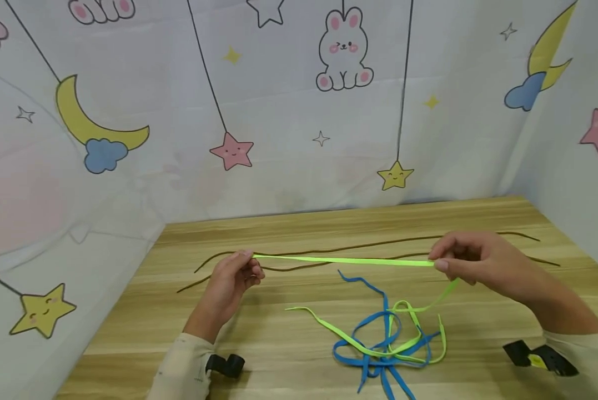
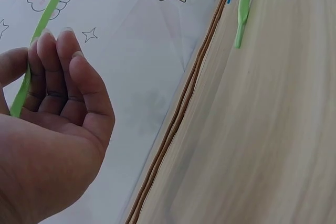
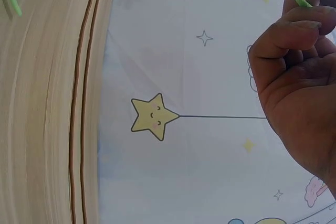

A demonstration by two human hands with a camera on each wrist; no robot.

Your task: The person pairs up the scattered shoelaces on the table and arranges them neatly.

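Note:
A flat neon-green shoelace (image 1: 348,260) is stretched nearly level above the table between two hands. The left hand (image 1: 234,278) pinches one end between thumb and fingers; in the left wrist view the green lace (image 2: 48,11) passes between thumb and fingertips. The right hand (image 1: 483,264) pinches the lace at the other side, and from there it drops to the table. Below, more green lace lies loosely tangled with blue shoelaces (image 1: 363,362). In the right wrist view, the right hand (image 3: 299,72) has green lace at its fingertips.
Two thin brown laces (image 1: 378,243) run across the back of the wooden table (image 1: 279,355), partly behind the hands and the stretched lace. A white printed cloth (image 1: 279,100) hangs behind and at both sides. Black straps (image 1: 226,365) sit at both wrists.

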